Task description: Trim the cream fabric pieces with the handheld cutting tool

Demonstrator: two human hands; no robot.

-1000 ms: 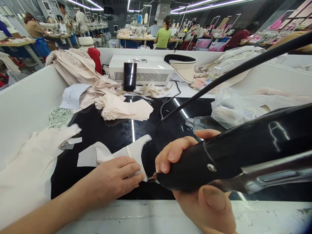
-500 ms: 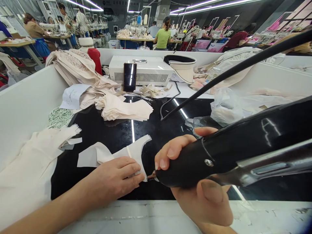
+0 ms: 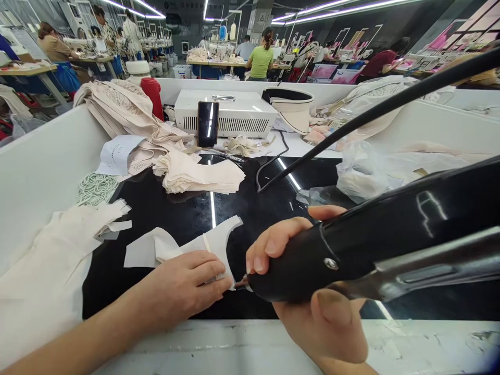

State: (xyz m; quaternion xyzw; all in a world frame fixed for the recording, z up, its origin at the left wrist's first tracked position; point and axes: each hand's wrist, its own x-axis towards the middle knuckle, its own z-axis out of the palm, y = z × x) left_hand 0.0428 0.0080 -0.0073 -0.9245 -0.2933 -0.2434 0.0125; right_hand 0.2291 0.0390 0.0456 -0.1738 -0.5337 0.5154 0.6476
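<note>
Slightly leftward since the first frame, the right hand (image 3: 320, 328) and the black tool (image 3: 378, 234) have drifted together, while the left hand (image 3: 187, 286) has stayed put on the white piece (image 3: 219, 239). The right grip is wrapped round the tool's smooth, rounded, glossy barrel, which carries a small screw and a shiny metal lever (image 3: 433, 266); its thin tip (image 3: 242, 282) meets or nearly meets the right edge of the white piece. The left fingers lie close together over that thin, matte, curved-edged piece; whether the thumb pinches it cannot be seen.

Beneath the white piece is a black, mirror-like sheet (image 3: 269, 208), set on the scuffed white desk (image 3: 219, 341). Left of the piece spreads soft cream cloth (image 3: 42, 265), with tangled mint-green cords (image 3: 96, 188) farther up. Beyond it sit a layered stack of cream cutouts (image 3: 203, 174), a dark phone (image 3: 208, 123) propped against a vented white box (image 3: 242, 107), and a red bottle (image 3: 152, 96). Crinkled, translucent plastic (image 3: 363, 169) lies beyond it to the right. Farther beyond, a person in green (image 3: 260, 60) is among sewing tables, under bright strip lights (image 3: 344, 11).
</note>
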